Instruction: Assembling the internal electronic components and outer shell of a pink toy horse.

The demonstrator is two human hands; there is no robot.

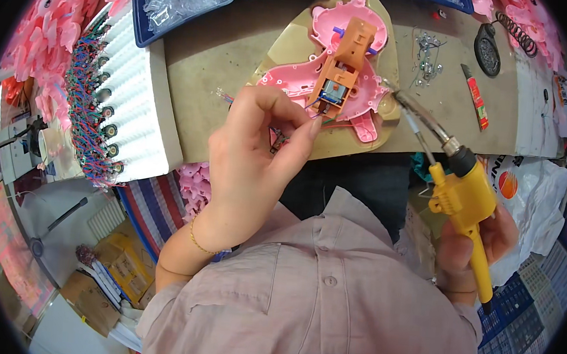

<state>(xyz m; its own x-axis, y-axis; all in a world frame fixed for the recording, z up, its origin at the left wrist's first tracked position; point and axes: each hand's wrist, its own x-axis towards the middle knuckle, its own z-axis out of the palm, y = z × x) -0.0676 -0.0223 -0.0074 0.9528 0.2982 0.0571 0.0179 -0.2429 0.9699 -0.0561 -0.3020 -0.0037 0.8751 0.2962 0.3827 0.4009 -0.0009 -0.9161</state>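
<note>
An orange plastic gearbox (355,40) with a small motor (334,90) lies inside a pink toy shell half (297,75). The shell rests in a tan holding tray (384,133). My left hand (253,145) is at the gearbox's near end, thumb and forefinger closed in a pinch on a thin wire (315,105) by the motor. In my right hand (472,246) is a yellow soldering gun (466,193), fingers wrapped round its handle. Its metal tip points up and left, close to the shell's right edge. My left fingers partly hide the wire ends.
Blue bins (184,5) of clear plastic parts line the far edge. At left, a white ridged rack (137,101) holds several wired round parts (108,112). Small metal pieces (428,55), a red-handled cutter (476,102) and a black round object (487,50) lie at right.
</note>
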